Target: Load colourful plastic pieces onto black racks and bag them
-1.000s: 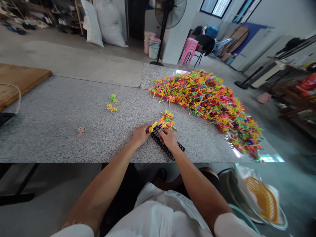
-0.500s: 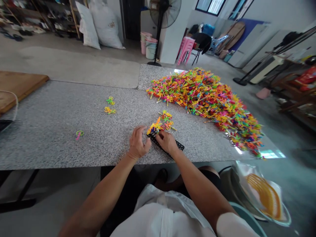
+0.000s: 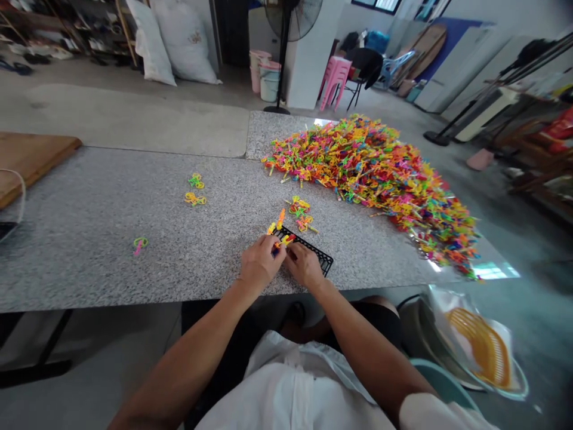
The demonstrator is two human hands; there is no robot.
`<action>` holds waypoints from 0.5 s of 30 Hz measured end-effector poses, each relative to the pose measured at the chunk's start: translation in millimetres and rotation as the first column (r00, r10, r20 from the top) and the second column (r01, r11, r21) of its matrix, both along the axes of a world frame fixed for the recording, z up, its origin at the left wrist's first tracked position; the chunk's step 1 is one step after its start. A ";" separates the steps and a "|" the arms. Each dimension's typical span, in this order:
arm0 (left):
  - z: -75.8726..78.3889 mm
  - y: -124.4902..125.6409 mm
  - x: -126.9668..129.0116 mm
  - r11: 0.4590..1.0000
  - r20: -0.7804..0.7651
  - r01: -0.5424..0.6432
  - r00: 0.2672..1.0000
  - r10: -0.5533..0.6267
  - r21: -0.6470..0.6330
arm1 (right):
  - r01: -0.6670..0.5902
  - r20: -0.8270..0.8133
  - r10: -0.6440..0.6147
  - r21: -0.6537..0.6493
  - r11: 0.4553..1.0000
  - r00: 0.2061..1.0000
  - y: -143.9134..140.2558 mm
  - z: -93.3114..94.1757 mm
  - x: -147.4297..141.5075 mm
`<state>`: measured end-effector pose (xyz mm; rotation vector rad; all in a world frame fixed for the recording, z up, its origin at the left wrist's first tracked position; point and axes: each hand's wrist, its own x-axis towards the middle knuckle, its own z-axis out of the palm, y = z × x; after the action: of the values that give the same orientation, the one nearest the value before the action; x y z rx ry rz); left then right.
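A black rack (image 3: 313,252) is seen lying flat on the grey speckled counter (image 3: 89,239), close to the near edge and angled away to the right. The left hand (image 3: 259,266) is rested at the rack's near left end, its fingers curled together around small yellow and orange pieces (image 3: 281,239) that are held just above the rack. The right hand (image 3: 304,267) is laid over the rack's near part, its fingertips brought against the same pieces so that the two hands are touching; how tightly this hand is closed cannot be told. One orange piece (image 3: 280,218) is stood upright just beyond the fingers, at the rack's far left corner. A small cluster (image 3: 299,213) of mixed-colour pieces is found just beyond the rack, and a large heap (image 3: 380,179) of the same bright pieces is spread across the right part of the counter, well apart from the hands. Further left, two loose pieces (image 3: 195,190) are seen near each other, and a single green-and-pink one (image 3: 139,243) is lying nearer the edge. A wooden board (image 3: 31,158) is placed at the counter's far left. Below the counter on the right, an orange basket (image 3: 481,352) is set on the floor
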<state>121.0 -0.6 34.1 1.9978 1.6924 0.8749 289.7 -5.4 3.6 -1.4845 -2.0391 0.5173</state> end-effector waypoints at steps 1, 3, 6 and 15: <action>-1.4 -1.0 -2.1 1.000 0.039 0.008 0.999 -0.008 0.010 | 0.033 0.000 -0.033 -0.016 0.999 0.999 2.0 0.4 -1.3; -5.2 0.9 -11.0 1.000 0.154 -0.002 0.988 -0.002 0.027 | 0.107 -0.025 -0.109 -0.069 0.992 0.994 8.2 2.4 -4.5; -14.9 15.3 -32.2 0.994 0.324 -0.109 0.940 0.107 -0.012 | 0.229 -0.149 -0.271 -0.247 0.941 0.951 21.8 7.5 -11.3; -38.3 51.7 -52.3 0.969 0.049 0.140 0.990 -0.133 -0.205 | 0.155 -0.200 -0.248 -0.392 0.907 0.948 47.2 6.4 -41.5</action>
<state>68.7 51.1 -4.2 1.9193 1.5378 0.6524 248.3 41.8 10.0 -1.7281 -1.6297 0.9919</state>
